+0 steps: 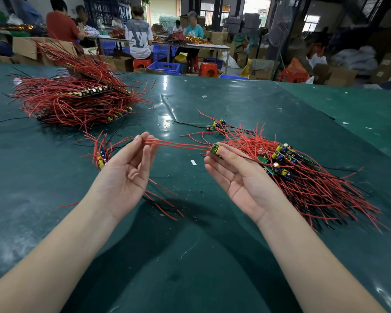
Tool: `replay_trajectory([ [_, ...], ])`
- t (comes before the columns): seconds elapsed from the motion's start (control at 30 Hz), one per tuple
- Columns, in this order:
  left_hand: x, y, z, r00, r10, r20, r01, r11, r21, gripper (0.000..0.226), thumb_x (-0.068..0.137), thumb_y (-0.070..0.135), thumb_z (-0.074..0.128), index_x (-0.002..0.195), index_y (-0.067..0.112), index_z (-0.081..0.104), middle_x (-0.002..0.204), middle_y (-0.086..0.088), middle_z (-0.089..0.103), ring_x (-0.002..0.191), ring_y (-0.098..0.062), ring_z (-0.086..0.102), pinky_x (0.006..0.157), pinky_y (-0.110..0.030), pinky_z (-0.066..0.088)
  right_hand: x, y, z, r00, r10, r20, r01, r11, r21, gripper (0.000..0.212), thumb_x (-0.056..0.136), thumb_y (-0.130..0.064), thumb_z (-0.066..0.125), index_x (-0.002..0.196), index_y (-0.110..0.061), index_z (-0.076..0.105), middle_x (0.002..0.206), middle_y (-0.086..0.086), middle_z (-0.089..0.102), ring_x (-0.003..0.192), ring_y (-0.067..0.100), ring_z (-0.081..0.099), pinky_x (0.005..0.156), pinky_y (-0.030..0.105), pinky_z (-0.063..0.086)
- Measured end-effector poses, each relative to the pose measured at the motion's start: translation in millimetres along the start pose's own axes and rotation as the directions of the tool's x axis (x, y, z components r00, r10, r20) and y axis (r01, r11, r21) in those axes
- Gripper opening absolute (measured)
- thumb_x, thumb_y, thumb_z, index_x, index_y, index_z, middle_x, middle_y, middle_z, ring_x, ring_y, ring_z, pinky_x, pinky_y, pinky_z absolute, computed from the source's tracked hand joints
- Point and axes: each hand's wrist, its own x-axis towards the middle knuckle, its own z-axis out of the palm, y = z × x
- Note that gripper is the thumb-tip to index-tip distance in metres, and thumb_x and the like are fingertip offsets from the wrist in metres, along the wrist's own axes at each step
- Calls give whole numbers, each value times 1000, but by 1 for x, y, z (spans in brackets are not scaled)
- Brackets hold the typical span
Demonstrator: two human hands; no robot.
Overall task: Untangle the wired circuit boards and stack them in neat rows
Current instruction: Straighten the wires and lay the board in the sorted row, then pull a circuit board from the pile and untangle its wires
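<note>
The right hand (237, 175) pinches one small green board (216, 149) between its thumb and fingers. Two red wires (178, 143) run out from that board, pulled straight across to the left hand (128, 177), which pinches their far ends with its fingertips. Just behind the right hand lies the messy pile (303, 177) of more boards and wires on the green table (190, 256). Close behind the left hand sits a little bunch (101, 154) of boards. Far past the left hand is the big neat stack (77, 98). The board looks very light and hard, but its tiny parts could snap, so holding it by the edges seems best. The wires are thin and bendy and may catch on others, so a slow, gentle pull looks wise.
</note>
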Motion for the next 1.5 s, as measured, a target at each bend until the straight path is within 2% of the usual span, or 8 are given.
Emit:
replay_trajectory([
  [0.27, 4, -4, -8, 1000, -22, 3, 21, 969, 248, 23, 91, 25, 58, 104, 10, 69, 102, -2, 74, 93, -15, 72, 64, -17, 57, 1, -11, -4, 982, -37, -183, 59, 992, 114, 10, 74, -7, 70, 66, -5, 76, 79, 13, 73, 74, 18, 73, 63, 22, 57],
  [0.47, 0, -5, -8, 992, -129, 5, 120, 939, 322, 34, 95, 25, 51, 81, 12, 80, 96, -2, 75, 82, -15, 73, 58, -19, 56, 3, -27, -20, 883, -57, -467, 180, 958, 223, 13, 96, -6, 55, 84, 0, 55, 74, 16, 72, 65, 21, 73, 57, 25, 58],
  [0.6, 1, -6, -7, 990, -142, -14, 138, 933, 331, 38, 95, 23, 50, 74, 10, 80, 89, -4, 75, 76, -16, 73, 55, -19, 56, 4, -33, -29, 858, -77, -508, 195, 963, 184, 10, 95, 2, 48, 94, 6, 57, 92, 15, 70, 76, 21, 72, 60, 24, 59],
  [0.77, 3, -3, -8, 996, -68, -54, 83, 930, 359, 36, 97, 22, 50, 75, 6, 74, 77, -4, 73, 70, -16, 73, 52, -19, 55, 8, -35, -38, 845, -105, -525, 232, 955, 183, 23, 96, 9, 43, 117, 9, 51, 109, 15, 64, 88, 21, 67, 60, 23, 59],
  [1.03, 9, 5, -12, 980, 198, -17, -147, 783, 605, 34, 99, 28, 47, 79, 8, 67, 68, -2, 72, 61, -12, 69, 55, -18, 55, 13, -34, -45, 819, -115, -562, 279, 936, 215, 23, 103, -14, 43, 92, 4, 53, 90, 15, 68, 84, 24, 69, 63, 27, 60],
  [1.17, 12, 11, -15, 926, 372, 57, -250, 496, 831, 31, 98, 23, 51, 76, 11, 69, 71, -2, 71, 54, -8, 64, 52, -17, 51, 13, -36, -48, 824, -79, -561, 257, 934, 246, 27, 101, -23, 48, 95, 2, 54, 75, 14, 73, 71, 23, 73, 63, 28, 60],
  [1.33, 11, 18, -29, 833, 488, 260, -137, -274, 952, 24, 87, 18, 51, 88, 30, 71, 85, 14, 68, 79, -8, 60, 75, -29, 43, 11, -37, -46, 834, -56, -548, 260, 917, 303, 22, 101, -17, 48, 95, 2, 56, 70, 13, 73, 68, 22, 73, 63, 27, 60],
  [1.5, 15, 21, -36, 906, 339, 252, -68, -472, 879, 31, 86, 13, 48, 106, 24, 69, 112, -2, 62, 107, -25, 55, 91, -34, 42, 10, -36, -41, 841, -16, -540, 242, 905, 351, 31, 104, -20, 42, 94, 1, 62, 70, 11, 74, 64, 19, 73, 54, 25, 58],
])
